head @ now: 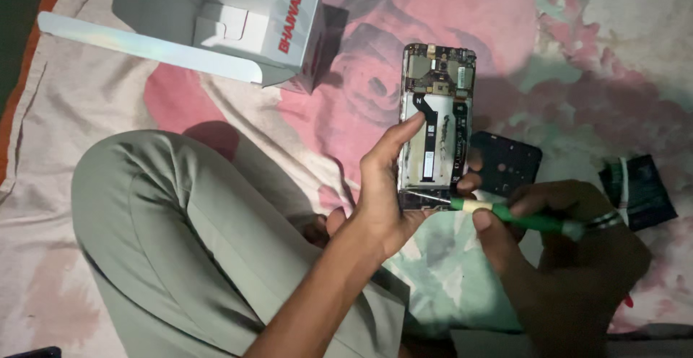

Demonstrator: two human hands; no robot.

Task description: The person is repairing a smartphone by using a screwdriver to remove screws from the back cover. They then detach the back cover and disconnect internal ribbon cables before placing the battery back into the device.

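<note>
The left hand [380, 185] grips an opened phone [435, 123] by its edges, thumb on the bare circuitry, holding it above a floral sheet [577, 55]. The right hand [556, 235] pinches a green screwdriver [520, 217], tip touching the phone's lower end. Just right lie a black cover [509, 162] and a dark part [642, 188]; a white box [238, 22] sits upper left.

Single head-worn view, looking steeply down from above the person's lap, close in on the left hand [382, 192] and right hand [570, 242] working at the opened phone [437, 123] near frame centre. It faces forward over the bent knee [166, 221] onto the floral cloth [577, 62], with the white box [238, 19] at the far top-left edge. No second view, so nothing overlaps.
</note>
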